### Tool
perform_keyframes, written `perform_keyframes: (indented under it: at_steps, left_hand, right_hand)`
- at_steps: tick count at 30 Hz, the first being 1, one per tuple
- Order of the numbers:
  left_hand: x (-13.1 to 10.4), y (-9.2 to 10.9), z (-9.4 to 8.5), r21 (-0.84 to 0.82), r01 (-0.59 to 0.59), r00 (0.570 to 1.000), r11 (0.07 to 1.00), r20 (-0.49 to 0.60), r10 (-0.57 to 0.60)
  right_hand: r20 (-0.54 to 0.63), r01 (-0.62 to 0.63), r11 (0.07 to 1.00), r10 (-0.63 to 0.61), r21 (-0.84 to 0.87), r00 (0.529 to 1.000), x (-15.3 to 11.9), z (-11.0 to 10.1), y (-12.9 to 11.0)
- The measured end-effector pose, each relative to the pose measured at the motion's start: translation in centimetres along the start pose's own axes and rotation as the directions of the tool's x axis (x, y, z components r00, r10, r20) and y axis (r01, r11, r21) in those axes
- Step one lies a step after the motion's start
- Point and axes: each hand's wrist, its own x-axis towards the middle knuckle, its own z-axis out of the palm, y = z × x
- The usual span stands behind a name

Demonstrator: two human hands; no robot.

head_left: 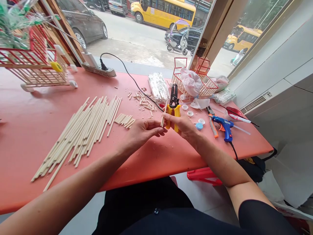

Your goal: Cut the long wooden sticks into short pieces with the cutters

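Observation:
My right hand [184, 125] is closed round the yellow handles of a pair of wire strippers [174, 101], whose dark jaws point away from me. Its thumb lies against a short wooden stick [164, 112] held upright beside the tool. Curled fingers of my left hand [146, 129] meet the lower end of that stick, pinching it. Left of my hands, long wooden sticks [83, 130] lie in a loose pile. Short cut sticks [124, 120] form a row near my left hand, and smaller offcuts [146, 102] are scattered beyond it.
A blue glue gun [225, 127] and orange-handled pliers [213, 125] lie at right, near small plastic caps [190, 113]. Behind are a foil-like pack [158, 86] and a stick-built basket [207, 85]. A toy cart [46, 70] stands left, by a power strip [99, 69] with a black cable.

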Motion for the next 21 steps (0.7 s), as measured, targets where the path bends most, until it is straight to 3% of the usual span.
perform_keyframes:
  at_steps: [5,10,16,21]
  left_hand:
    - [-0.2,0.2,0.4,0.185,-0.067,0.993,0.981,-0.079,0.082]
    - [-0.4,0.4,0.5,0.230,-0.068,0.991,0.971,-0.097,0.092]
    - [0.1,0.2,0.2,-0.019,0.025,0.999,0.999,-0.031,-0.026]
    - [0.4,-0.6,0.1,-0.273,0.068,0.997,0.960,-0.012,-0.074]
  right_hand:
    - [0.010,-0.003,1.000,0.003,0.004,1.000,-0.1,0.2,0.0]
    - [0.004,0.013,1.000,-0.013,-0.005,1.000,0.0,0.1,0.2]
    - [-0.063,0.042,0.998,-0.046,-0.051,0.997,0.0,0.1,0.4]
    - [-0.088,0.078,0.989,-0.090,-0.129,0.992,-0.1,0.1,0.5]
